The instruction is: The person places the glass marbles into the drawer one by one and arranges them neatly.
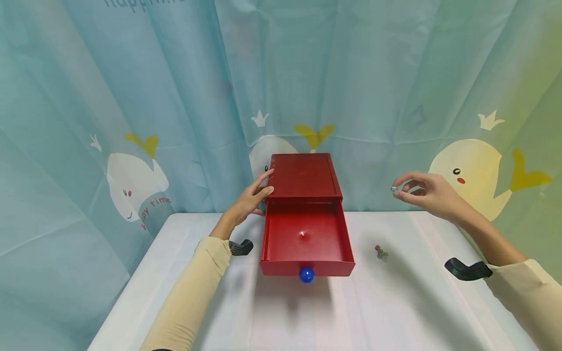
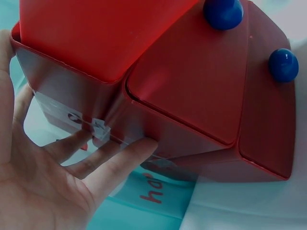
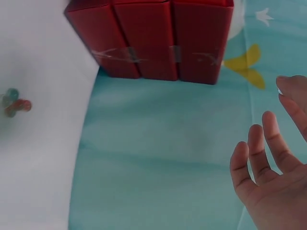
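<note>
A red drawer box (image 1: 304, 176) stands at the back middle of the white table (image 1: 395, 307). Its top drawer (image 1: 306, 239) is pulled out toward me, with a blue knob (image 1: 306, 274) on its front and a small bead (image 1: 303, 235) inside. My left hand (image 1: 259, 192) rests with straight fingers against the box's left side; the left wrist view shows the fingers (image 2: 120, 155) flat on the red wall (image 2: 72, 76). My right hand (image 1: 397, 191) is raised to the right of the box and pinches a small pale bead (image 1: 393, 188) between thumb and forefinger.
A little cluster of coloured beads (image 1: 380, 252) lies on the table to the right of the drawer, also visible in the right wrist view as beads (image 3: 14, 101). A teal whale-print curtain (image 1: 131, 122) hangs close behind the table. Lower drawers show two blue knobs (image 2: 283, 64).
</note>
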`<state>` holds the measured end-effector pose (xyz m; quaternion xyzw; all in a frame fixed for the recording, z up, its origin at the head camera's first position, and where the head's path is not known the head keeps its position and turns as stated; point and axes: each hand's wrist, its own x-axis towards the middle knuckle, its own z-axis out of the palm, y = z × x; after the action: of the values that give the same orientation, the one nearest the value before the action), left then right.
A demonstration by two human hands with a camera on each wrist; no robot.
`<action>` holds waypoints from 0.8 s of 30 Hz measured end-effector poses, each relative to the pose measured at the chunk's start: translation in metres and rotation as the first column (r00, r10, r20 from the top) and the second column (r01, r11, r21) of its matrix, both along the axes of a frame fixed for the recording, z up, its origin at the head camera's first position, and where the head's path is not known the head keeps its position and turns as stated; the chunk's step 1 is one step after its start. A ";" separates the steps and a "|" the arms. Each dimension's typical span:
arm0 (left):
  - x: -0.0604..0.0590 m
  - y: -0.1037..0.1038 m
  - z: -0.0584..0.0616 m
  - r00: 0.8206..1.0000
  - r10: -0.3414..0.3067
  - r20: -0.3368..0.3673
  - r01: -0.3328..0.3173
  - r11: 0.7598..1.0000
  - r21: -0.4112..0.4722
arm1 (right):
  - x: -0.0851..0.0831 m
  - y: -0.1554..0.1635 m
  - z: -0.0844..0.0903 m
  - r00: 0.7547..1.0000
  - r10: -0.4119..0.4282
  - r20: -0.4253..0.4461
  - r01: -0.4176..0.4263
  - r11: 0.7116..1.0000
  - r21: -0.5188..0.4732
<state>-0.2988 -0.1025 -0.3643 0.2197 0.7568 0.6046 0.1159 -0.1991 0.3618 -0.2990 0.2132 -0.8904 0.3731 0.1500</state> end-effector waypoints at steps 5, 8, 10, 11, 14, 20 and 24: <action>0.000 0.000 0.000 1.000 -0.004 -0.001 0.004 1.000 0.009 | -0.001 -0.008 0.008 0.998 -0.055 0.009 0.056 0.998 -0.020; 0.001 0.000 -0.001 1.000 -0.005 -0.004 0.005 1.000 0.011 | -0.002 -0.011 0.011 0.998 -0.056 0.003 0.057 0.998 -0.026; 0.001 0.000 -0.001 1.000 -0.006 -0.009 0.006 1.000 0.012 | -0.002 -0.013 0.012 0.999 -0.046 -0.001 0.046 0.998 -0.038; 0.001 0.000 -0.001 1.000 -0.006 -0.011 0.006 1.000 0.013 | -0.003 -0.014 0.012 0.999 -0.037 -0.002 0.037 0.998 -0.045; 0.001 0.000 0.000 1.000 -0.007 -0.011 0.007 1.000 0.013 | -0.004 -0.016 0.012 1.000 -0.018 -0.004 0.017 0.998 -0.059; 0.000 0.000 -0.001 1.000 0.006 -0.011 -0.005 1.000 0.007 | -0.006 -0.023 0.014 1.000 -0.003 0.005 0.003 0.999 -0.042; -0.001 0.000 -0.002 1.000 0.002 -0.015 -0.002 1.000 0.008 | -0.007 -0.031 0.019 1.000 0.026 0.011 -0.025 0.999 -0.025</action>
<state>-0.2996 -0.1026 -0.3660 0.2239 0.7554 0.6061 0.1088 -0.2063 0.3311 -0.2795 0.2206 -0.8838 0.3872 0.1428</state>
